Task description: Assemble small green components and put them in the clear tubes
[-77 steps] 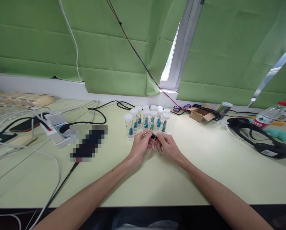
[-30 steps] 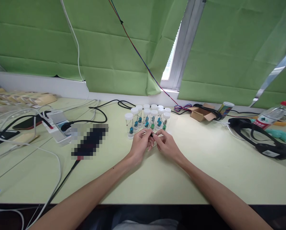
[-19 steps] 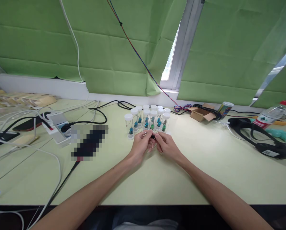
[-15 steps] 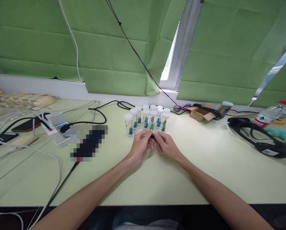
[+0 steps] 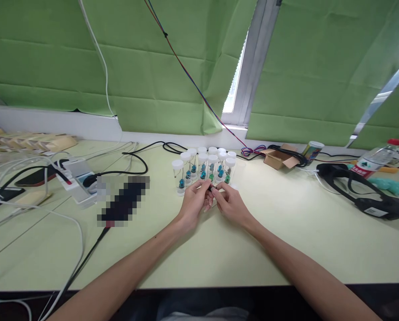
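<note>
My left hand [image 5: 195,200] and my right hand [image 5: 232,203] meet above the table, just in front of a cluster of clear tubes. Between their fingertips is a small black piece [image 5: 210,187], mostly covered by the fingers, so its kind cannot be made out. The left fingers are closed on it, and the right thumb and index finger pinch at its other side. Several clear tubes [image 5: 178,176] with white caps stand upright behind the hands, with blue or green pieces and thin wire-like stems inside.
On the left lie a white power strip [image 5: 74,178], tangled cables and a pixelated dark object [image 5: 124,200]. To the right are an open cardboard box [image 5: 279,158], a printed can [image 5: 312,152], a black headset-like frame [image 5: 356,191] and a red-capped bottle [image 5: 375,159].
The thin light rod that stuck out by my left fingers no longer shows. My right fingers have shifted slightly around the black piece; the tubes stay put.
</note>
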`<act>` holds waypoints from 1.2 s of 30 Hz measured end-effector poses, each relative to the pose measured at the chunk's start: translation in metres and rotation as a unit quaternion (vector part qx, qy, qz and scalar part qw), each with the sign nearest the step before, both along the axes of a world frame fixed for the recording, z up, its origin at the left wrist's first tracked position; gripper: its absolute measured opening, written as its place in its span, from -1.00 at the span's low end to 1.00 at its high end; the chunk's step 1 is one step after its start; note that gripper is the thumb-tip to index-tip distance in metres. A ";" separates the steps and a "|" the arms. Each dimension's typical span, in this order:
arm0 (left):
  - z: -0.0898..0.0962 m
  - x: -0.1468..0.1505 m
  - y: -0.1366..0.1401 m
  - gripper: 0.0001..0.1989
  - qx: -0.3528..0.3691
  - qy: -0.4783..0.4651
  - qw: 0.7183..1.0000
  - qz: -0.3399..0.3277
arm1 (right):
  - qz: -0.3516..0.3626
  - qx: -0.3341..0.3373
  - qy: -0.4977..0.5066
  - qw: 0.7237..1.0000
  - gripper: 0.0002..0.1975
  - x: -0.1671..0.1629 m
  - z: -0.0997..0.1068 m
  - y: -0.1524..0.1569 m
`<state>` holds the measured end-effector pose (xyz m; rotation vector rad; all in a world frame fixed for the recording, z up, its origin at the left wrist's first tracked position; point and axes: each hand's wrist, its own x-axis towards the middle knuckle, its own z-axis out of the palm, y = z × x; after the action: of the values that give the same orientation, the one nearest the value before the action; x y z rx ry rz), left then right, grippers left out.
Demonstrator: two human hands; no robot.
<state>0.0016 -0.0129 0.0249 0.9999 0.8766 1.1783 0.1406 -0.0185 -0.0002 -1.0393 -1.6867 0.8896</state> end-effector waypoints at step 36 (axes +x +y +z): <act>0.005 -0.012 0.009 -0.81 0.228 0.268 0.933 0.073 | -0.124 0.030 0.059 0.990 -0.56 0.003 0.007 0.002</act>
<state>-0.0102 -0.0041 0.0294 1.7146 1.1426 1.2863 0.1431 -0.0161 0.0066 -1.1054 -1.4407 0.7213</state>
